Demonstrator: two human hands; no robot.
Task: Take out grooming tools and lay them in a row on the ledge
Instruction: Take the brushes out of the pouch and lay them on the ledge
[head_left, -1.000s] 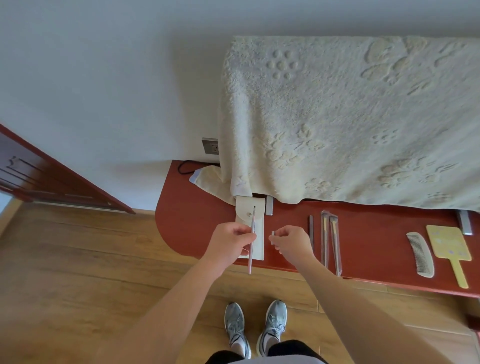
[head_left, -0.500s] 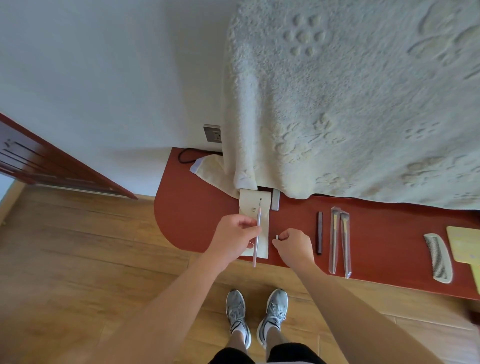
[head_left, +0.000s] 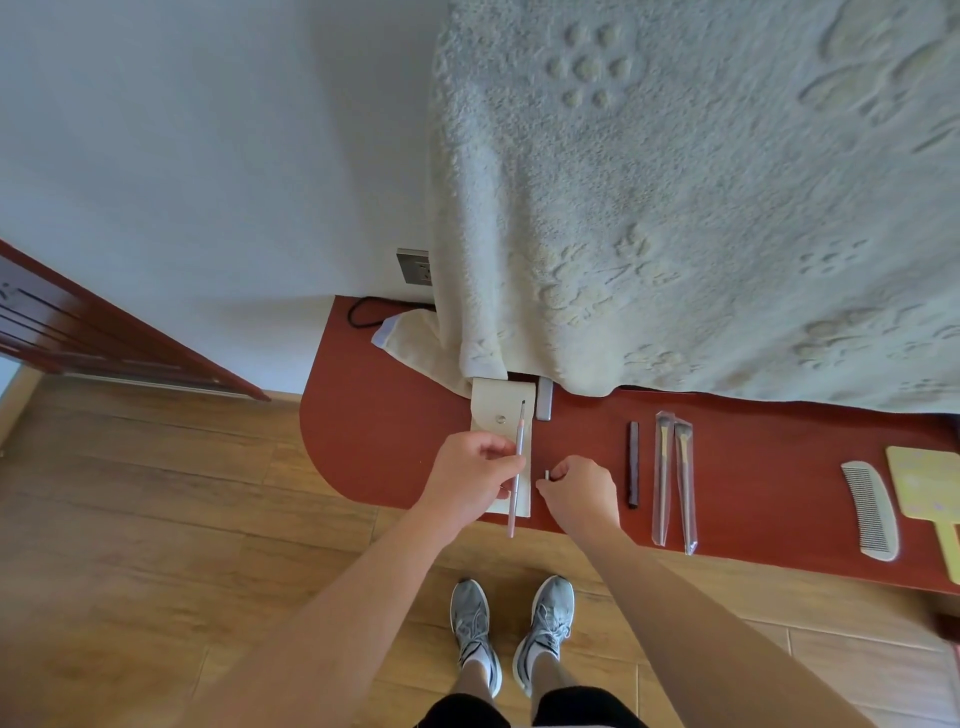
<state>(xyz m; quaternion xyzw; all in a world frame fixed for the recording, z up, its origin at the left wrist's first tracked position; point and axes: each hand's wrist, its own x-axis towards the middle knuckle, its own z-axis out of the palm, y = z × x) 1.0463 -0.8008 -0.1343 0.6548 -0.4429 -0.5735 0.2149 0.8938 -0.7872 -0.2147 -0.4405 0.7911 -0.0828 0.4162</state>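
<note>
The left hand (head_left: 470, 475) pinches a slim pink pencil (head_left: 518, 457) whose near end overhangs the front edge of the red-brown wooden ledge (head_left: 395, 431). The right hand (head_left: 582, 491) pinches a tiny white cap (head_left: 547, 474). If either grip loosens, that piece would likely fall to the floor and miss the cream snap pouch (head_left: 498, 410) beyond.

Fleece blanket (head_left: 675, 208), cream, embossed with paw prints, hanging against the wall. White wall (head_left: 208, 156). Grey wall outlet (head_left: 415, 266), just left of the blanket's edge. Black cable (head_left: 358, 314), looped below the outlet. Dark red wooden panel (head_left: 104, 338), far left. Wood-plank floor (head_left: 156, 519). Grey sneakers (head_left: 545, 618), one pair, worn.
</note>
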